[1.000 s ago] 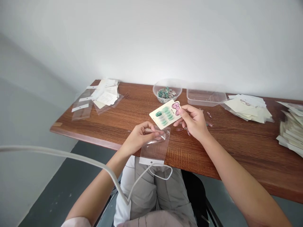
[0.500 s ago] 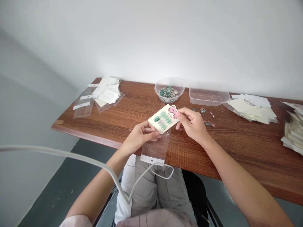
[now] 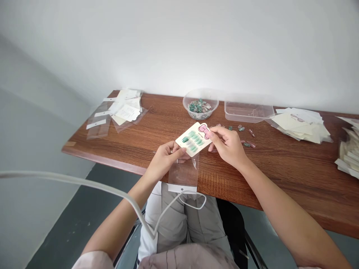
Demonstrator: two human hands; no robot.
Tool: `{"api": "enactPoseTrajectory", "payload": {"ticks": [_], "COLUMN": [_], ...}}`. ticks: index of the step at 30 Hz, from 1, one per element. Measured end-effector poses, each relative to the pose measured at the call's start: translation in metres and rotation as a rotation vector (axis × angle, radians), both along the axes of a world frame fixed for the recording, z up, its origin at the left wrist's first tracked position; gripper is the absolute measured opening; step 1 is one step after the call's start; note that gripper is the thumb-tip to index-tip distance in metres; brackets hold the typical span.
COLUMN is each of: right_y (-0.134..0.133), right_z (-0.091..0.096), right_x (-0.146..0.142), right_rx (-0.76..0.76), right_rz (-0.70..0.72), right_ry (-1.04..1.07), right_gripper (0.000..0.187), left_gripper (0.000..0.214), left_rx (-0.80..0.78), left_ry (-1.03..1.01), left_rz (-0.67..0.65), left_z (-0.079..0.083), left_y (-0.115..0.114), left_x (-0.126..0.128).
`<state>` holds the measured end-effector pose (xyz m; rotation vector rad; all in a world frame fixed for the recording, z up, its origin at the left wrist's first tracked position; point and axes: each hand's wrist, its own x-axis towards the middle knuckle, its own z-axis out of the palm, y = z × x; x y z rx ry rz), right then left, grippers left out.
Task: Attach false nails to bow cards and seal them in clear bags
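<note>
Left hand (image 3: 164,161) pinches the clear poly bag (image 3: 183,173) at its mouth, thumb on the press-on nail card (image 3: 193,139). Right hand (image 3: 226,146) grips the card's bow end. Card has come down to the bag's opening, not yet inside.

The left hand (image 3: 164,160) and right hand (image 3: 227,146) pinch close together, forearms angled inward.

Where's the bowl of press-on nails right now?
In the head view, the clear bowl of press-on nails sits near the far edge of the wooden table, just left of the clear plastic tub and beyond the nail card.
</note>
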<state>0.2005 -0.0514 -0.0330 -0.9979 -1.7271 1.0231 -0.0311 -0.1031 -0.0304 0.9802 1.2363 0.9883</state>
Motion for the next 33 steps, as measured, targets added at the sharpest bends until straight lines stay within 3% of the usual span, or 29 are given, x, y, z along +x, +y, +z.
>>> {"api": "enactPoseTrajectory", "payload": {"ticks": [9, 18, 24, 30, 33], "right_y": [-0.0003, 0.0007, 0.0001, 0.0001, 0.0002], "right_z": [-0.002, -0.0034, 0.0, -0.0002, -0.0002], "right_x": [0.0011, 0.0007, 0.0001, 0.0002, 0.0004], "right_rx": [-0.017, -0.015, -0.013, -0.014, -0.007], "right_rz": [-0.002, -0.006, -0.021, -0.012, -0.013], "right_ry": [0.004, 0.014, 0.018, 0.014, 0.012], "right_gripper": [0.043, 0.045, 0.041, 0.041, 0.04], "left_gripper": [0.062, 0.062, 0.061, 0.063, 0.06], "left_rx": [0.099, 0.093, 0.115, 0.034, 0.051], "left_ry": [0.036, -0.008, 0.06, -0.044, -0.001], "left_rz": [0.128, 0.136, 0.233, 0.198, 0.206], "left_z": [0.0015, -0.0008, -0.0028, -0.0016, -0.0024], "left_y": [-0.0014, -0.0013, -0.0015, -0.0004, -0.0008], "left_x": [0.0063, 0.0067, 0.0045, 0.0076, 0.0063]}}
